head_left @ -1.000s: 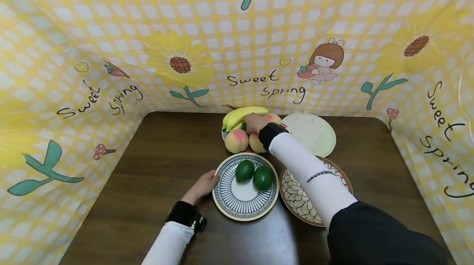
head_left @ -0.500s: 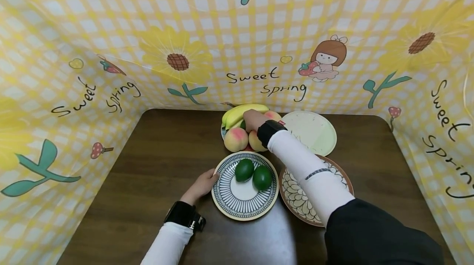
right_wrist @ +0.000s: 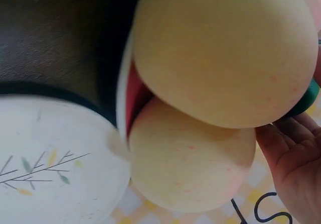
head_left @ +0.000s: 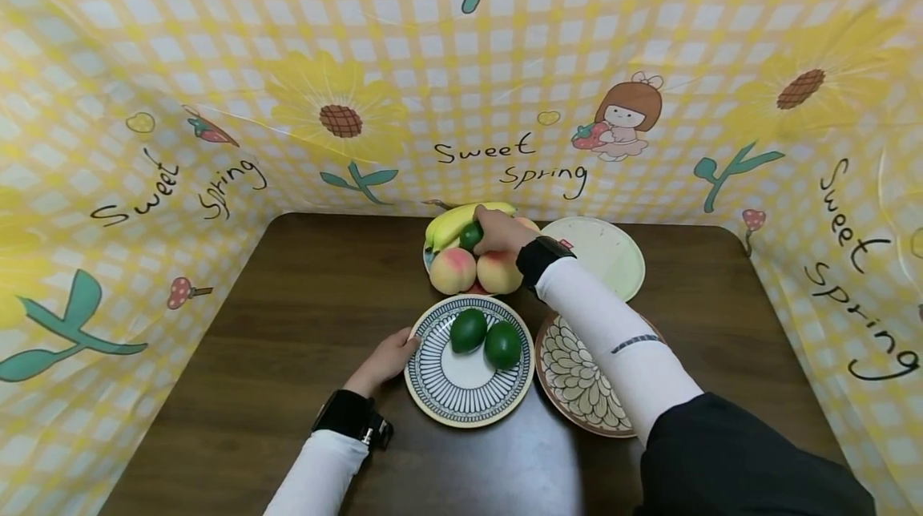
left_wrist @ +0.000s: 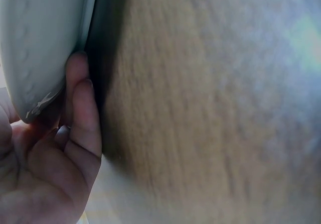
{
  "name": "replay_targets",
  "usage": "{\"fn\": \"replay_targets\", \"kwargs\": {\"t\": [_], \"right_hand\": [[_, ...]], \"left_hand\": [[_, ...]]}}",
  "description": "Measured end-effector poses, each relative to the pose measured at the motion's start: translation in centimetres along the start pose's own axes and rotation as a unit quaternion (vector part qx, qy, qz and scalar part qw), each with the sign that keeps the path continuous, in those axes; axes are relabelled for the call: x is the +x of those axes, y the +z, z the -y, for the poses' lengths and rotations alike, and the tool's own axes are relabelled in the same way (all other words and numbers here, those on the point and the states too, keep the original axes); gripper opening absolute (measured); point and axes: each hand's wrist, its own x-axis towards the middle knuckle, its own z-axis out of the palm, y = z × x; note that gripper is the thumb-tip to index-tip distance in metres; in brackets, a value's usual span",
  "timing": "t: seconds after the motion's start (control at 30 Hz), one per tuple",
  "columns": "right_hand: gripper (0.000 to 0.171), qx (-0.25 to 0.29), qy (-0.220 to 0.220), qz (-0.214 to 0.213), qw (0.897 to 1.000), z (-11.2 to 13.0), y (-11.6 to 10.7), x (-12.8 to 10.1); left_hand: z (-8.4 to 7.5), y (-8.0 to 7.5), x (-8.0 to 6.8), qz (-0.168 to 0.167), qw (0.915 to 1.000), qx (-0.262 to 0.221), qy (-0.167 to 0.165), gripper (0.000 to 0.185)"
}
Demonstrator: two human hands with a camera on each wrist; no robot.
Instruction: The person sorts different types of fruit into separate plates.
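My left hand point(head_left: 389, 360) grips the left rim of a blue-and-white patterned plate point(head_left: 469, 408), thumb above and fingers under it, as the left wrist view shows. Two dark green oval fruits point(head_left: 468, 330) lie on this plate. Behind it stands a fruit-filled dish point(head_left: 427, 258) with bananas point(head_left: 450, 227) and several peaches point(head_left: 453, 271). Over that dish, my right hand point(head_left: 501, 233) holds another dark green oval fruit point(head_left: 471, 236) between fingers and thumb. In the right wrist view, two peaches point(right_wrist: 225, 53) hide most of that fruit point(right_wrist: 307, 98).
A pale plate point(head_left: 609, 255) stands at the back right, partly behind the right wrist. The brown-rimmed flower-patterned plate point(head_left: 577, 372) lies under the right forearm, beside the blue-and-white one. Yellow checked cloth point(head_left: 433, 99) surrounds the wooden table point(head_left: 288, 324).
The right hand has risen slightly with the green fruit, which shows more clearly between the bananas and peaches. My left hand keeps its grip on the plate rim.
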Motion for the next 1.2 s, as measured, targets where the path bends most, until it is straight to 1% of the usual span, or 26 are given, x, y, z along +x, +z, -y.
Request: {"fn": "replay_targets", "kwargs": {"t": [0.23,0.33,0.47,0.57,0.7,0.83,0.97,1.1,1.2], "right_hand": [[0.058,0.022,-0.004,-0.021,1.0,-0.4,0.3,-0.4],[0.067,0.028,-0.02,-0.031,0.999,-0.5,0.5,-0.5],[0.073,0.014,-0.04,-0.035,0.998,-0.4,0.5,-0.7],[0.07,0.005,-0.042,-0.037,0.998,-0.3,0.5,-1.0],[0.068,0.012,-0.049,-0.047,0.998,-0.1,0.3,-1.3],[0.062,0.026,-0.074,-0.063,0.995,0.0,0.2,-2.0],[0.059,0.026,-0.105,-0.078,0.991,0.2,0.1,-2.9],[0.063,0.004,-0.117,-0.084,0.99,0.5,0.2,-4.2],[0.064,-0.018,-0.13,-0.084,0.988,0.7,0.3,-5.2]], "left_hand": [[-0.1,0.0,-0.2,-0.001,1.0,-0.002,-0.005,0.039],[-0.1,0.2,-0.3,0.0,0.9999,-0.01,-0.009,0.041],[-0.3,0.2,-0.4,0.0,0.9999,-0.013,-0.009,0.043],[-0.3,0.2,-0.3,0.001,0.9999,-0.009,-0.006,0.043],[-0.4,0.0,-0.2,-0.001,1.0,-0.003,0.001,0.041],[-0.4,-0.2,-0.1,-0.008,0.9999,0.005,0.013,0.038],[-0.3,-0.2,-0.1,-0.015,0.9993,0.014,0.03,0.033],[-0.3,0.0,-0.1,-0.014,0.9992,0.012,0.034,0.034],[-0.3,0.1,-0.1,-0.009,0.9997,0.005,0.021,0.038]]}}
